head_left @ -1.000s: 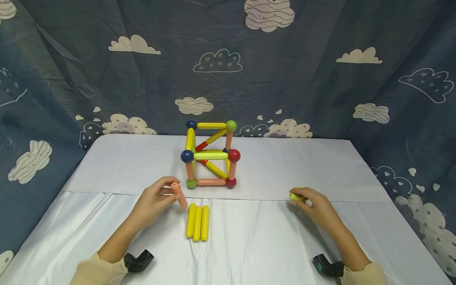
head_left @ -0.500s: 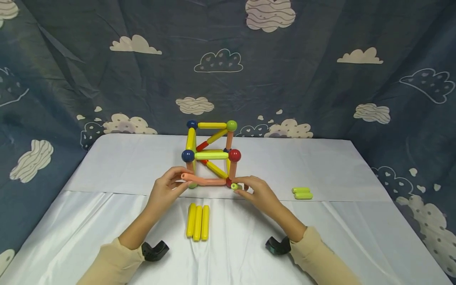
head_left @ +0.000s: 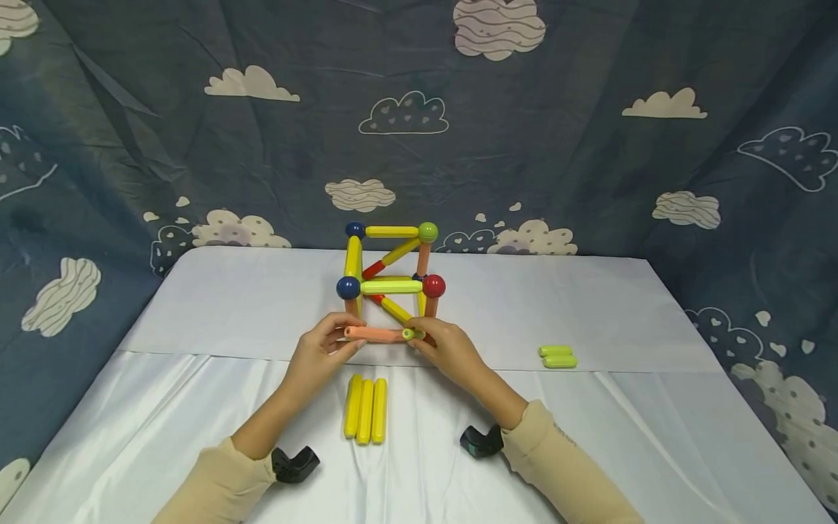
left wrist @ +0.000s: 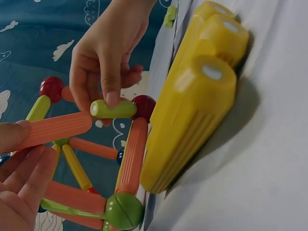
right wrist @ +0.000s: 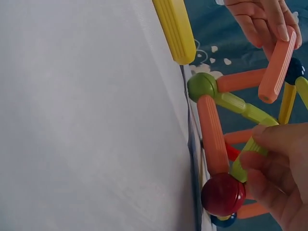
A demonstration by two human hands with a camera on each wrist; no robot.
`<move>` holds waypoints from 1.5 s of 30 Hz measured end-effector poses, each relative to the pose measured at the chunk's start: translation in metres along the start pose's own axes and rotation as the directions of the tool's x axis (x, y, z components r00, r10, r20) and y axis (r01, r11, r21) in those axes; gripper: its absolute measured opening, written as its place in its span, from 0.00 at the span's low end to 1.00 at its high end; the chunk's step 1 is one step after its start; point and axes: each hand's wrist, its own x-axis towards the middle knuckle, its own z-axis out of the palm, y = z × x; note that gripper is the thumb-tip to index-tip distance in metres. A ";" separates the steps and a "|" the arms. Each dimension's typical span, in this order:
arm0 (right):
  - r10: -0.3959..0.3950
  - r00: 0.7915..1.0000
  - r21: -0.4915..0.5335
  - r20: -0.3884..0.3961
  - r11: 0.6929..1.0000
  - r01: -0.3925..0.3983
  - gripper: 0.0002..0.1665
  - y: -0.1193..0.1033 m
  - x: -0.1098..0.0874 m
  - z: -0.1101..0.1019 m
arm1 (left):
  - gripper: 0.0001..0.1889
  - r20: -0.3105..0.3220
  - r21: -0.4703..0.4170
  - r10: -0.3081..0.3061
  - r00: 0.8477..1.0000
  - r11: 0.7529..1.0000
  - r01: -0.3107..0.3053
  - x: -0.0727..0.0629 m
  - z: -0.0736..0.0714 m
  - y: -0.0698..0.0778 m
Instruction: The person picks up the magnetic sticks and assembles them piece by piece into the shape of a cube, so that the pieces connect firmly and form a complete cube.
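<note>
My left hand [head_left: 325,349] pinches an orange stick [head_left: 373,334], held level in front of the lower front edge of a ball-and-stick frame. Between the thumb and fingers of my right hand [head_left: 455,353] is a short lime-green stick [right wrist: 252,149]. Its far end is right at the red ball [right wrist: 223,195] of the lower front right corner, as the left wrist view also shows. The box-shaped frame has a blue ball [head_left: 348,288] and a red ball [head_left: 433,286] at its upper front corners, joined by a lime-green stick [head_left: 391,287]. Both hands partly cover its lower front.
Three yellow sticks [head_left: 365,411] lie side by side on the white cloth [head_left: 497,437], nearer than the frame. To the right lie two short lime-green sticks [head_left: 557,356]. A dark cloud-print curtain [head_left: 563,160] hangs behind and around the table.
My right hand has moved left from the short green sticks to the frame, bringing one along. My left hand has moved right and forward, turning the orange stick from slanted to level.
</note>
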 end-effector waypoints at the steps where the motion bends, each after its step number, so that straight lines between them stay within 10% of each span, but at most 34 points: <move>1: 0.002 1.000 0.013 0.002 1.000 -0.002 0.16 0.000 0.000 0.000 | 0.15 0.005 -0.001 0.003 1.000 1.000 -0.003 0.000 0.002 0.001; 20: 0.005 1.000 0.137 0.015 0.991 -0.007 0.16 0.001 -0.002 0.000 | 0.19 0.008 0.055 0.119 0.993 0.991 -0.119 0.007 0.017 -0.014; 31: 0.048 0.998 0.351 0.039 0.934 -0.059 0.17 0.005 -0.004 0.006 | 0.17 0.188 0.182 -0.073 0.979 0.983 0.039 0.010 0.025 -0.024; 45: 0.035 0.997 0.454 0.074 0.889 -0.066 0.16 -0.026 -0.003 -0.016 | 0.10 0.128 0.300 -0.129 0.983 0.950 0.086 0.020 0.033 -0.028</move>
